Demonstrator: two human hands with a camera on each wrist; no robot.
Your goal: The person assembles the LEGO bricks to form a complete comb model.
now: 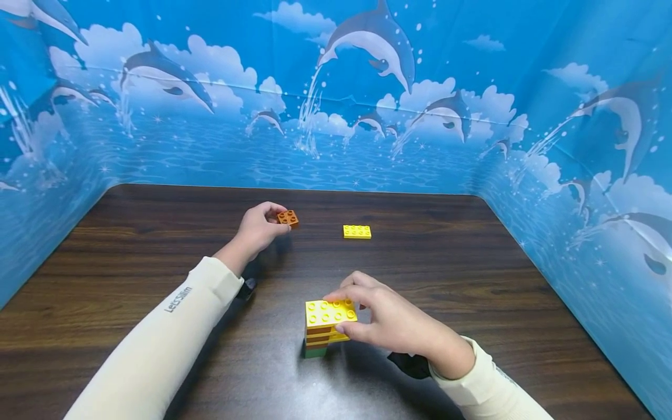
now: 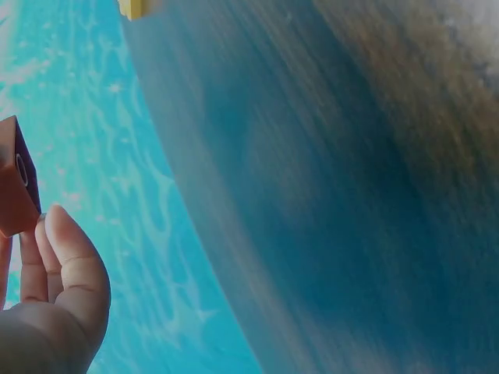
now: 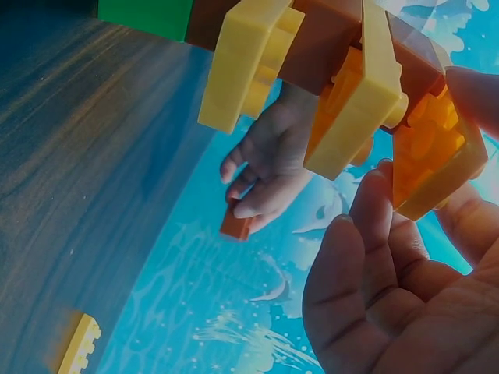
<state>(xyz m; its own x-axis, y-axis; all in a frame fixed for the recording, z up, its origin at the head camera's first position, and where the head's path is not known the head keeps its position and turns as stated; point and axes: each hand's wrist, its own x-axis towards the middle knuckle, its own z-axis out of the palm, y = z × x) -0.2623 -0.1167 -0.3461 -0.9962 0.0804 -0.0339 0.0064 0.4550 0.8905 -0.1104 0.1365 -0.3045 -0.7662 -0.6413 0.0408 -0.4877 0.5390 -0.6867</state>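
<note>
My left hand [image 1: 257, 228] pinches a small brown toy brick [image 1: 288, 218] with studs on top, over the far middle of the table. In the left wrist view that brick [image 2: 17, 179] shows its hollow underside. Nearer to me stands a stack of toy bricks, with a green brick [image 1: 315, 352] at its foot and brown bricks and flat yellow bricks alternating above. My right hand [image 1: 385, 309] grips the topmost yellow brick [image 1: 325, 313] at its right end. In the right wrist view the yellow bricks [image 3: 339, 117] jut out to one side of the stack.
A loose flat yellow brick [image 1: 357, 232] lies on the dark wooden table [image 1: 446, 256], right of the left hand and beyond the stack. A blue curtain [image 1: 325, 163] printed with dolphins borders the table at the back and both sides.
</note>
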